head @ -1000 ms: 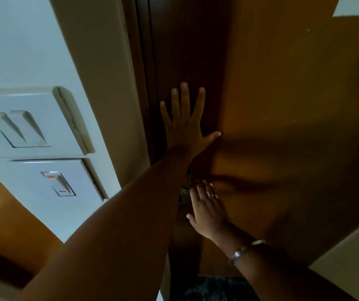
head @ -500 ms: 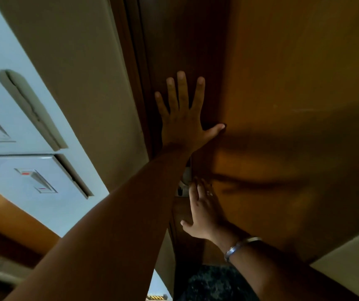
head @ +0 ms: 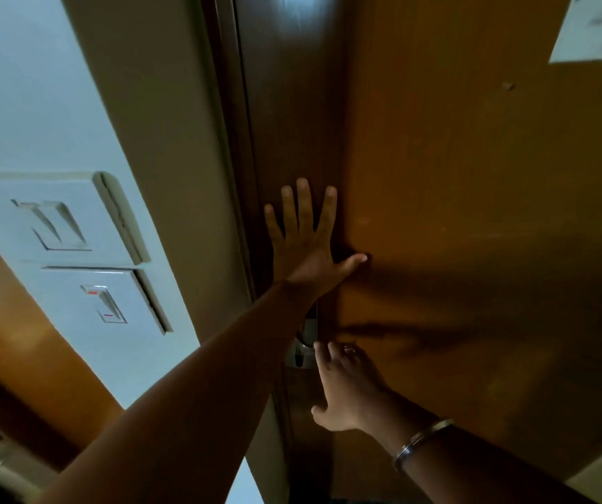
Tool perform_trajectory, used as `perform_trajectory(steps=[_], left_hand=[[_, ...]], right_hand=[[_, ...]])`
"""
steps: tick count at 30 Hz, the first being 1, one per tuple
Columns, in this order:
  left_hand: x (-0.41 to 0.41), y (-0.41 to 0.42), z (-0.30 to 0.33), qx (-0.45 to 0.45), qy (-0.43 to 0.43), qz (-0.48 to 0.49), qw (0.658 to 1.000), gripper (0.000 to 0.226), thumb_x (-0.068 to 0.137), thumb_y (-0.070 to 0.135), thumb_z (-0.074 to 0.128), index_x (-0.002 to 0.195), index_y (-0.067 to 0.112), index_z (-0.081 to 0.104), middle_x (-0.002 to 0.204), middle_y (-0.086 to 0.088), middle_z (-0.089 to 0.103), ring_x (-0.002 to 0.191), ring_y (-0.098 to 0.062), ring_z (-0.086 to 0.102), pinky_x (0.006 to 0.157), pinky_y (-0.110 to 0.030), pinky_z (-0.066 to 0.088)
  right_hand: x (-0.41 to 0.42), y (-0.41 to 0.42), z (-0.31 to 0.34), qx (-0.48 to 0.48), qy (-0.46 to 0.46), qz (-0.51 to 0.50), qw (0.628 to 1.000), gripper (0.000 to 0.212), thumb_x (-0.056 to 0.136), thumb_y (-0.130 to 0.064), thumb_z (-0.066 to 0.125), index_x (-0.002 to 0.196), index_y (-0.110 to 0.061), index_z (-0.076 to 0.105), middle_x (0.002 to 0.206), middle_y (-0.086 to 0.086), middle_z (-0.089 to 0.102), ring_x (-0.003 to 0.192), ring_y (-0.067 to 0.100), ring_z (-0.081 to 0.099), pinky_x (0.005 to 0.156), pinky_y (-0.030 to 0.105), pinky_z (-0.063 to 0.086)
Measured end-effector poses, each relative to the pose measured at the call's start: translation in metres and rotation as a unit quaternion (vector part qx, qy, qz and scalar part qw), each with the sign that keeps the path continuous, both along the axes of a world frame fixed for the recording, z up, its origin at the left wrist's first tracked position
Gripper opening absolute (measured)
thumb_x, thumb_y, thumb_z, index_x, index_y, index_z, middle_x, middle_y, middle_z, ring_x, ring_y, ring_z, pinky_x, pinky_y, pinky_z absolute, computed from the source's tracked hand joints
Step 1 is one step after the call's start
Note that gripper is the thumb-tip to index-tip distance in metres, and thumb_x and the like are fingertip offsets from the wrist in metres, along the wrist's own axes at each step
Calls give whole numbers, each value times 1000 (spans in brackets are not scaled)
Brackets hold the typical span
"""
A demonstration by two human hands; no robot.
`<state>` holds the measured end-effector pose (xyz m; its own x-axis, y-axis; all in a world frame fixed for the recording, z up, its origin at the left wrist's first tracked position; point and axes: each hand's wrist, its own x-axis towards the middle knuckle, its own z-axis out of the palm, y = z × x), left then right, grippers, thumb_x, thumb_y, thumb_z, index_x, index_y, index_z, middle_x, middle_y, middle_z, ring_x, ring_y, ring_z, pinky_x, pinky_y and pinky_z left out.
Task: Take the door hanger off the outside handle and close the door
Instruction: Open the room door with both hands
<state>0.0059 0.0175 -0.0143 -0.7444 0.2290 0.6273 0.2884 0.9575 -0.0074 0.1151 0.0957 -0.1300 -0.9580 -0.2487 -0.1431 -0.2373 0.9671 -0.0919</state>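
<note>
Two hands lie against the wooden door [head: 456, 220], which fills the right side of the view with its latch edge running up the middle. That edge sits close against the dark door frame [head: 230, 140], with only a thin dark seam showing between them. No door hanger shows anywhere in the view.

Above the metal lock plate [head: 305, 343] on the door's edge, the left hand [head: 305, 241] is pressed flat, fingers spread wide and pointing up, thumb stretched toward the door's face; it grips nothing. Just below and beside the lock plate, the right hand [head: 346, 391] rests on the door with fingers loosely extended and thumb out to the side, also holding nothing. Whether its fingertips touch the plate cannot be told. A ring sits on one finger, and a metal bangle [head: 421, 440] circles the right wrist.

High on the door's face, near the top right corner, a white paper notice [head: 597, 30] is stuck flat. Beyond the frame, away from the door, a pale wall carries two white switch plates [head: 73, 245], one above the other.
</note>
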Motion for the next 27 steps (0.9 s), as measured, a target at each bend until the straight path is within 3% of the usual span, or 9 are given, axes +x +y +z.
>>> perform_trajectory(steps=[5,10,13,16,27], left_hand=[[27,-29,9,-45,28,-19,998,117,70,88,42,151,28,-17,153,-11,-38,142,-35,-30,112,-56,-22],[41,-50,9,-49,16,-31,998,112,73,82,47,150,32,-18,155,-10,-31,143,-35,-28,113,-59,-16],[50,-53,4,-24,15,-58,998,101,80,74,48,153,29,-7,156,-15,-26,144,-36,-26,113,-61,-14],[60,-54,0,-4,38,-87,995,92,85,64,49,155,26,3,158,-14,-19,144,-34,-25,113,-60,-16],[124,-74,1,-1,42,-145,988,89,86,58,50,155,26,6,163,-14,-2,147,-30,-16,114,-51,-20]], right_hand=[[7,-2,17,45,31,49,997,73,86,-43,56,142,-9,26,144,17,38,132,34,35,112,46,26],[20,-21,5,-36,29,14,999,62,88,-45,53,138,-15,34,147,11,37,133,32,37,110,49,31],[36,-25,-4,-56,66,-12,996,65,88,-45,53,142,-17,30,148,7,36,134,28,36,111,45,30],[55,-27,-7,-47,92,-27,994,68,90,-41,52,146,-16,22,152,8,30,138,27,31,113,40,25],[121,-72,3,-11,84,-183,979,58,87,-45,54,134,-20,35,142,5,42,133,25,37,111,38,29]])
